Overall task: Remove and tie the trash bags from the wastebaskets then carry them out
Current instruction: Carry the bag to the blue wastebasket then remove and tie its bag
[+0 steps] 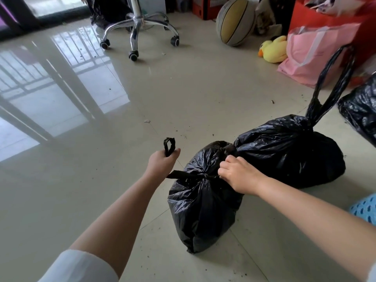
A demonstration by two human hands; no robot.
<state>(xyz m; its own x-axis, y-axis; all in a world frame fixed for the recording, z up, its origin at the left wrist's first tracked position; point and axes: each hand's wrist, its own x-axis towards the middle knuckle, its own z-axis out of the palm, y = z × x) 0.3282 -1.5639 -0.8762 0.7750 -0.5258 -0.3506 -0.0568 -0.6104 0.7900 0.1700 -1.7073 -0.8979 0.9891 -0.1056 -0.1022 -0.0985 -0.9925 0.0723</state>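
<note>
Down on the shiny tiled floor (183, 94) sits a small black trash bag (201, 210), full and puffy, with its top bunched up. The left hand (162, 162) is closed tight around one black handle strip (169, 146) of this bag and pulls it out to the side, so a little loop sticks up above the fist. The right hand (237, 176) pinches the gathered plastic at the top of the same bag, fingers curled shut on it. Just behind, touching it, is a bigger black bag (291, 153) that is already tied, with two long handles standing up. Another black bag (362, 112) peeks in at the right edge. Farther back are a chair base with wheels (138, 31), a ball (236, 21), a yellow toy duck (274, 49) and a pink bag (313, 51).
</note>
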